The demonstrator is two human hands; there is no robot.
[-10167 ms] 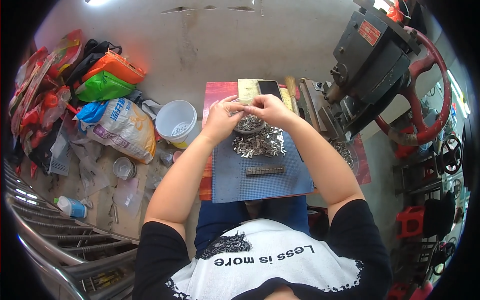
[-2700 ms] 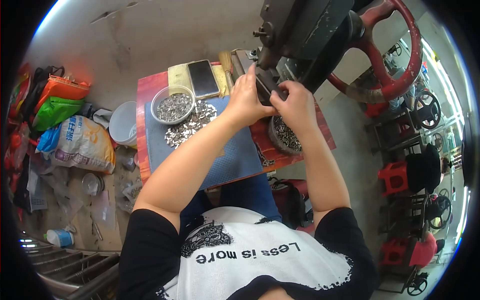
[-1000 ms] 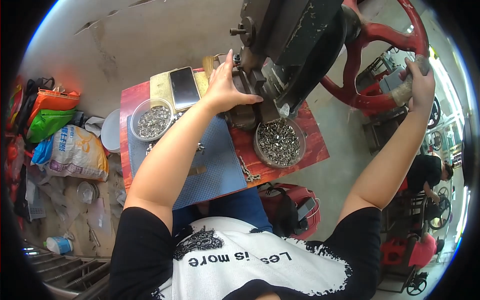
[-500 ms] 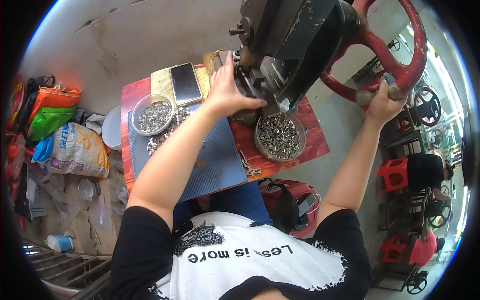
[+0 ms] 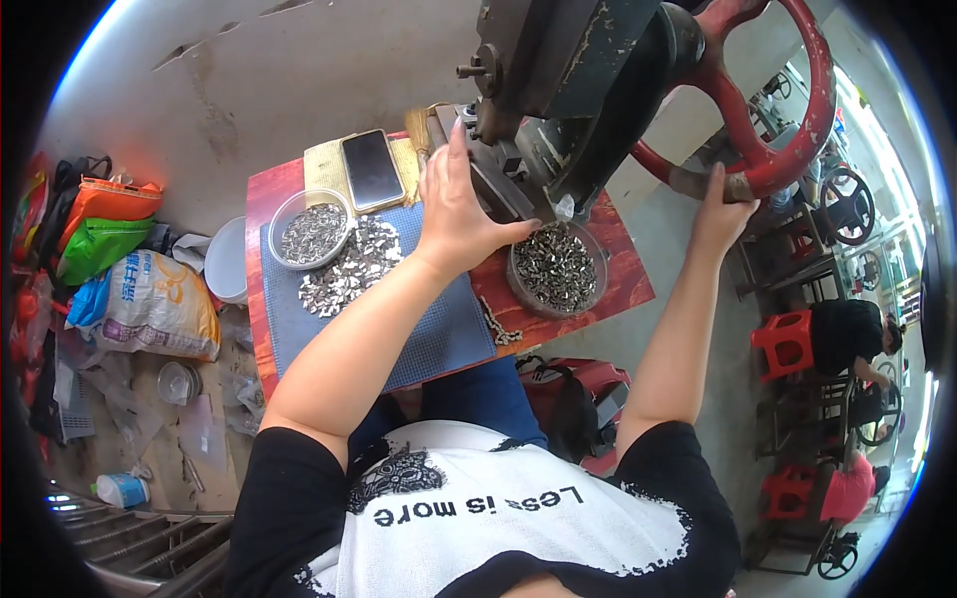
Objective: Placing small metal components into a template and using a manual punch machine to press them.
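1. Saw as the biggest thing the dark machine [image 5: 568, 70], at the far right part of the table.
2. Saw under it the table [image 5: 626, 274], with a red, marbled top.
3. Found to the right of the machine the red handwheel [image 5: 736, 110], with a greyish covered part on the rim.
4. Found on the table the blue mat [image 5: 439, 329], textured, partly hidden by the left forearm.
5. Noticed the yellow cloth [image 5: 324, 171] behind the mat.
6. Had the left hand [image 5: 457, 209] spread wide, thumb well apart from fingers, beside the dark bar [image 5: 503, 192] of the machine. Could not tell for sure any contact with this bar.
7. Had the right hand [image 5: 720, 217] closed on the greyish part of the handwheel, thumb pointing up over the rim.
8. Counted two clear round bowls: the left bowl [image 5: 279, 257] on the mat, the right bowl [image 5: 560, 313] on the red top, near the left thumb.
9. Noted the phone [image 5: 373, 171], dark-screened, on the cloth.
10. Saw, smallest of all, the metal pieces [image 5: 349, 271], heaped loosely on the mat just beside the left bowl, and similar ones inside both bowls.
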